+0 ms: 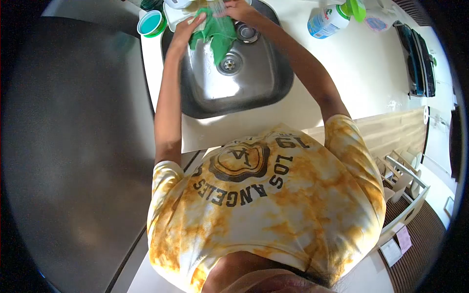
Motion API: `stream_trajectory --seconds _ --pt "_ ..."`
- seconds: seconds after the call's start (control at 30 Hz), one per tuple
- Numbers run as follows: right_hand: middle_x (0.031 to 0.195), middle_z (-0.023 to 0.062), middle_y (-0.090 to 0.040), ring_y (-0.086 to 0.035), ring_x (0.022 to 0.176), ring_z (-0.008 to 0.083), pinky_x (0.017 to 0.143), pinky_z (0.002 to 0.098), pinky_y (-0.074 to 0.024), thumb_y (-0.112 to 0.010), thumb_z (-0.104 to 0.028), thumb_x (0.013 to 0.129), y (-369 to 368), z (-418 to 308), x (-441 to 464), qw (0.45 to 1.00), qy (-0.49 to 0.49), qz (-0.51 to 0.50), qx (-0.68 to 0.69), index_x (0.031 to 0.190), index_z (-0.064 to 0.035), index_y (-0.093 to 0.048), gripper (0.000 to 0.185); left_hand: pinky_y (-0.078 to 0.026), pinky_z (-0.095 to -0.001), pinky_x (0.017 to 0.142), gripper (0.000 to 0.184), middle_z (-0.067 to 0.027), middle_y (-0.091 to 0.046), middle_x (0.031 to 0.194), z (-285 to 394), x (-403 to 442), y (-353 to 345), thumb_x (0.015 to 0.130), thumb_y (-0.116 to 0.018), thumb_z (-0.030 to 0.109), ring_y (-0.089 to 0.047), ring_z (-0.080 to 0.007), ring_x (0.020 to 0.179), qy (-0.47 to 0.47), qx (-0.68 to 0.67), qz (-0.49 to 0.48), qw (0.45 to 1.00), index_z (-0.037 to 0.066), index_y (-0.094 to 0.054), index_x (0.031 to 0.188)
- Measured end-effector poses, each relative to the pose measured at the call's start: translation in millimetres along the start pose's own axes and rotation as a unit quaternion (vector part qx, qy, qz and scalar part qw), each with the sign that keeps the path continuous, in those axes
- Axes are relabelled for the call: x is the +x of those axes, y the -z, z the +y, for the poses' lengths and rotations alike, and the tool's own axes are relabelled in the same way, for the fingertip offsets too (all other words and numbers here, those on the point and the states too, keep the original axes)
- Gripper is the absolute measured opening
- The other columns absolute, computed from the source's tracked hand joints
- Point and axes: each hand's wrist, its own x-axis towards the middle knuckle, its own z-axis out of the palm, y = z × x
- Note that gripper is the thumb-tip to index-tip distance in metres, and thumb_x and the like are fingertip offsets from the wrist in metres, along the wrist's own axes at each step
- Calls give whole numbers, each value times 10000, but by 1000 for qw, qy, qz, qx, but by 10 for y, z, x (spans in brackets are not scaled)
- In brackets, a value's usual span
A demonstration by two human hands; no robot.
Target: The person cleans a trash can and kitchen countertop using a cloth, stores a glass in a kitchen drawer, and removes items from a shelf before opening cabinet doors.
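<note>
A large, dark grey panel (73, 146), smooth and matte, fills the left of the frame, with a thin seam slanting through its lower part and a dull warm gleam low on its face. A white surface (381, 58) spreads across the top and upper right, brightly lit, with a sunlit patch along its front edge near the upper centre. At centre right runs a pale wood-grain expanse (386, 136), floor or panel, hard to tell which. Below it, at lower right, stands a cream open-framed rack (408, 212), beside dark brown ribbed slats (422, 244). A white wall (437, 178) brightens the right edge.
</note>
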Motion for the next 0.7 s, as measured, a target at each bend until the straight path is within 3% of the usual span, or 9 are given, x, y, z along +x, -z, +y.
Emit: stream_trajectory --seconds 0.1,0.17,0.27,0.3,0.4,0.47,0.57,0.67,0.7 --pt "923 74 -567 -540 857 182 741 328 -432 -612 -327 710 -172 73 217 994 -20 -5 111 987 -30 -554 411 -426 -206 697 408 -37 -595 911 -132 -101 266 743 -648 294 -551 -92 782 12 86 -109 990 8 -568 1023" --pt "950 69 -563 -534 885 186 757 329 -428 -651 -324 678 -156 97 268 983 -31 -6 182 988 -44 -563 427 -424 -198 696 364 -28 -593 897 -35 -111 137 758 -636 255 -548 -92 778 11 18 -55 998 5 -568 1014" --pt "908 23 -586 -546 839 165 768 291 -403 -651 -396 670 -273 -254 -207 996 -45 12 71 1012 -117 -597 445 -443 -217 707 295 -42 -592 900 0 79 -126 792 -595 198 -556 -110 798 -19 -11 -9 1000 -15 -561 993" --pt "858 38 -608 -558 801 156 738 287 -424 -628 -456 672 -223 -241 -258 995 -57 -42 -71 1034 -123 -593 493 -451 -227 711 287 -48 -592 901 14 164 -223 796 -589 191 -558 -115 801 -21 -56 -15 998 -20 -559 988" --pt "795 42 -613 -557 762 131 713 275 -437 -596 -463 715 -39 -2 -184 967 70 62 -239 1033 -96 -588 487 -481 -266 718 253 -68 -590 900 237 147 -242 807 -568 176 -568 -136 792 51 -153 -1 987 -22 -557 965" --pt "820 63 -606 -572 705 156 664 274 -453 -586 -467 738 123 153 -157 985 28 106 -132 963 -31 -586 491 -488 -275 722 243 -68 -588 896 234 110 -178 810 -563 190 -571 -140 783 18 -91 -8 996 -13 -560 945" --pt "945 156 -576 -534 903 268 772 389 -423 -472 -344 803 83 346 92 962 -106 207 -145 989 -60 -561 351 -467 -248 679 263 -55 -579 879 77 174 -1 778 -593 259 -563 -126 761 13 -23 -87 996 21 -566 887" --pt "943 168 -570 -528 905 290 755 390 -425 -495 -341 795 23 459 508 955 100 134 -244 971 -48 -562 348 -423 -290 768 289 -69 -578 897 -78 133 -26 732 -628 290 -546 -150 829 -16 71 -118 990 38 -599 870" --pt "941 173 -571 -531 900 296 751 390 -426 -511 -343 787 -33 329 469 958 95 116 -245 973 -46 -559 354 -421 -295 776 324 -80 -582 909 -175 125 -108 734 -619 321 -546 -157 836 -30 137 -149 979 32 -604 880"
